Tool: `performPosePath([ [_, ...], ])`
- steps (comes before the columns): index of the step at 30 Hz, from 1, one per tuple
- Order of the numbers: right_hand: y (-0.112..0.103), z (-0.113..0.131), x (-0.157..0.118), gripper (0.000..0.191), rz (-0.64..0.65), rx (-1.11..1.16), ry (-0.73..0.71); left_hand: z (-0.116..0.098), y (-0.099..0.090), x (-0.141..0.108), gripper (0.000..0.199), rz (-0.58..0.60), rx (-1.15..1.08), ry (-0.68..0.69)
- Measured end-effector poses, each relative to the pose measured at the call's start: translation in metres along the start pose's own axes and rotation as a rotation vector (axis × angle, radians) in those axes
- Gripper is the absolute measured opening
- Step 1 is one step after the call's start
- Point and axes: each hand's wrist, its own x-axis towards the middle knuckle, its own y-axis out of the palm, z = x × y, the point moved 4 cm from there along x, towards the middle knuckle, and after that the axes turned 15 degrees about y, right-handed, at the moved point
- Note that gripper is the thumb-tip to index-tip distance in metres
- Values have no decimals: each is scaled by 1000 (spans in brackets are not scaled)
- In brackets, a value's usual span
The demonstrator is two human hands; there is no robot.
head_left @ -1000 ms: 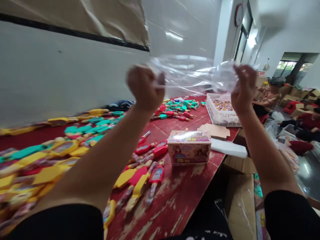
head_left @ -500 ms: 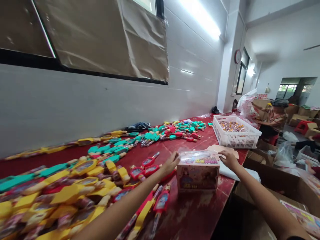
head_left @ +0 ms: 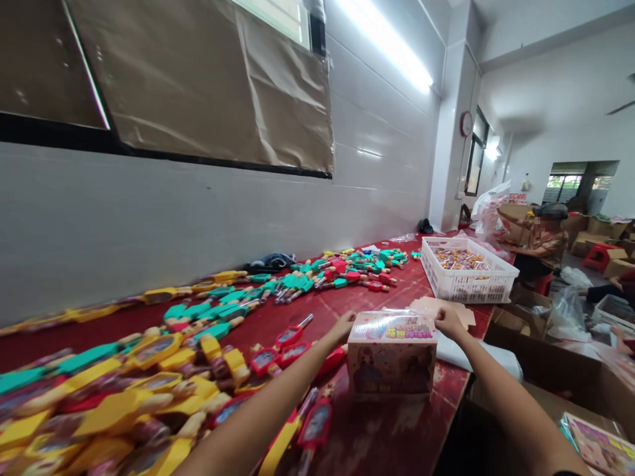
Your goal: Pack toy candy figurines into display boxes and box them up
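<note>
Gripping clear film (head_left: 391, 312) atop the printed box (head_left: 391, 363) with curled left hand (head_left: 345, 325) and right hand (head_left: 448, 322); could tear it by tugging unevenly.

Box (head_left: 391, 363) stood near right edge of worktop (head_left: 342, 301) | toys (head_left: 116, 413) lay left, reaching wall-side edge | crate (head_left: 469, 289) sat behind, at right edge | cardboard (head_left: 464, 316) lay between

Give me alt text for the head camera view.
Left hand and right hand flank the top of a printed box, clear film over it, on a red table. Colourful paddle-shaped items spread left; a white crate stands beyond.
</note>
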Motion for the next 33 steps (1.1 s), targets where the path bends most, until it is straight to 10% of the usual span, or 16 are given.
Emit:
performPosePath([
  [11,-15,4,-23,23,-85,219,-153,-18,-19,-47,35,-57,-172,149],
  [29,-2,-19,-116,13,-478,-26,-458,2,-35,-119,26,235,677,825],
  [33,-20,20,-108,74,-296,-42,-524,-8,-29,-123,23,183,792,896],
])
